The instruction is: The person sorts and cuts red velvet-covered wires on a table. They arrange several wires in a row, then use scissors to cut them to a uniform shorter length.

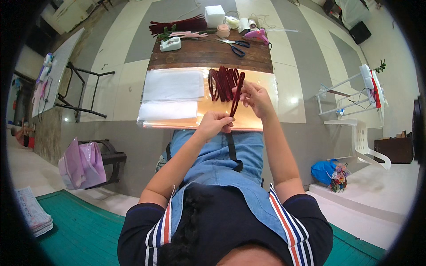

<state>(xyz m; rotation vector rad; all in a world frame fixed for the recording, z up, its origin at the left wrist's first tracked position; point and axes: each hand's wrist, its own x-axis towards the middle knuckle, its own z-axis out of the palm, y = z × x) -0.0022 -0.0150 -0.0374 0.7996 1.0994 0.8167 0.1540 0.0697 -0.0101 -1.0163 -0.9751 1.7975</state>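
Between my hands is a long, narrow loop of dark red chenille stem (238, 94), its upper end bent round. My left hand (215, 125) pinches the loop's lower end near the front table edge. Higher up, my right hand (255, 98) has its fingers on the loop's side. Just behind lies a row of similar dark red chenille loops (223, 83), on a shiny orange-gold sheet (213, 113) with a clear covering. To their left are white sheets (173, 84) in two stacks.
Scissors (238, 46), a tape dispenser (170, 44), a pink glue gun (258, 35), a white foam block (215, 16) and a dark red stem bundle (181, 25) occupy the wooden table's (199, 55) far part. A white plastic chair (361, 138) stands right; a pink bag (83, 164) sits left.
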